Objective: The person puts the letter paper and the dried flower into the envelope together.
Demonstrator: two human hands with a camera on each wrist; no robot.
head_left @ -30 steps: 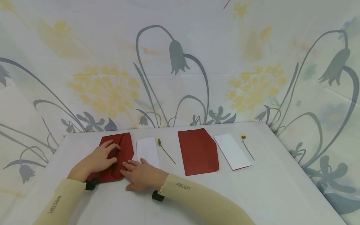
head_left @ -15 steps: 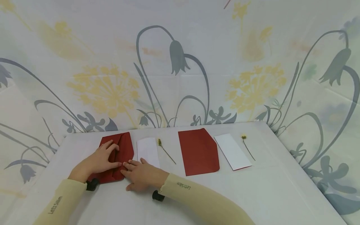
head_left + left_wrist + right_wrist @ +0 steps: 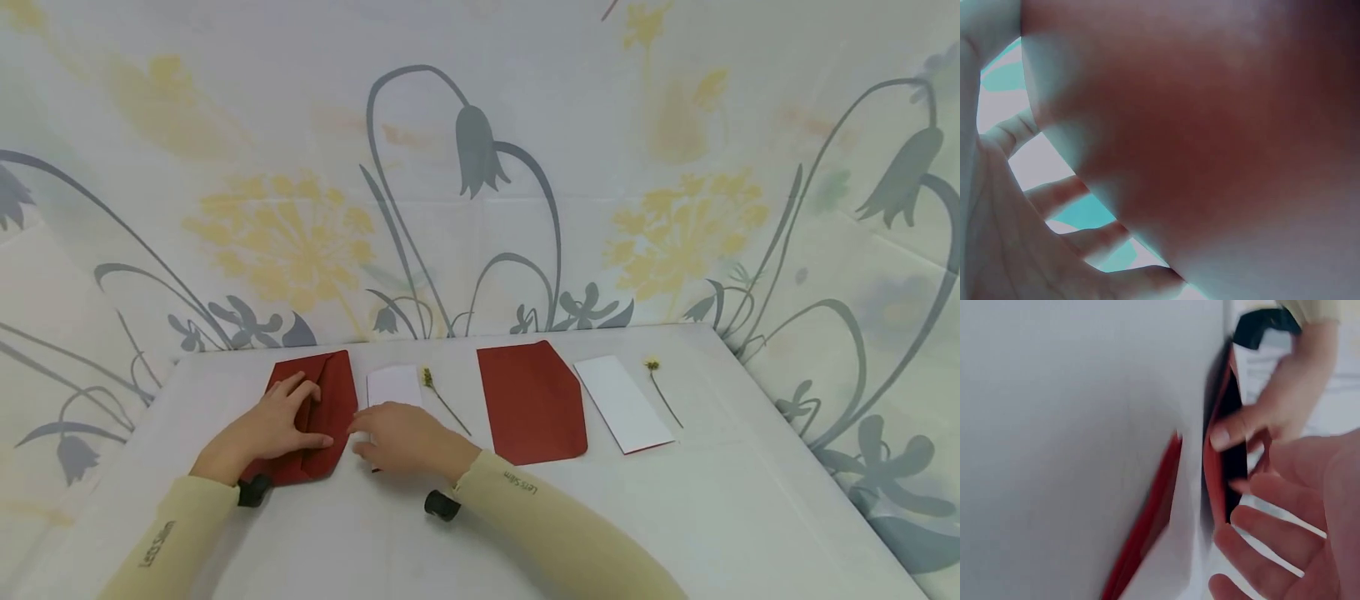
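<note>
Far left on my feed, the left hand (image 3: 262,425) rests on the red envelope (image 3: 342,390), thumb at its open edge; I can't tell whether its grip pinches the paper. Next I see the right hand (image 3: 412,437), grip released, fingers spread, over part of the white card (image 3: 393,382) near that envelope. Then I have a dried flower (image 3: 427,378), a second red envelope (image 3: 532,404), a second white card (image 3: 624,404) and a second dried flower (image 3: 652,365) across the surface (image 3: 720,508).
</note>
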